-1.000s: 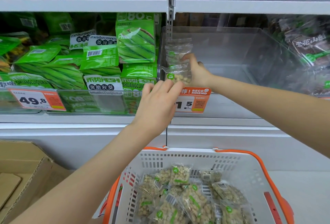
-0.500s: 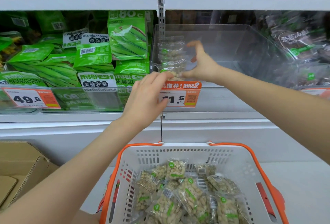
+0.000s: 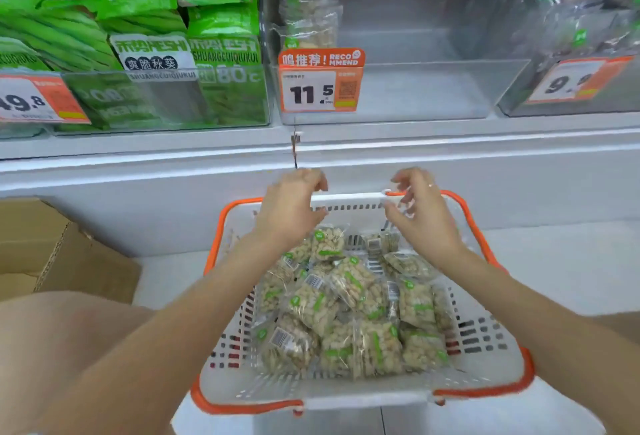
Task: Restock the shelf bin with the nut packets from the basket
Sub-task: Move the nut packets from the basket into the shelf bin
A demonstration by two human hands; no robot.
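While our left hand [image 3: 292,206] and right hand [image 3: 420,214] hovered empty, fingers loosely curled, above the basket [image 3: 485,358] of nut packets [image 3: 346,313], few packets [image 3: 308,18] stood in the shelf bin [image 3: 433,95].

Clear shelf bin [image 3: 433,88]: open from above, bare to the right of the few nut packets [image 3: 308,18] standing at its left wall. Basket [image 3: 485,348]: open top, packets heaped centrally. Green bags [image 3: 145,18] crowd the adjacent left bin.

White shop shelving [image 3: 450,154] stands over a pale floor [image 3: 571,261], a cardboard box [image 3: 52,251] at left.
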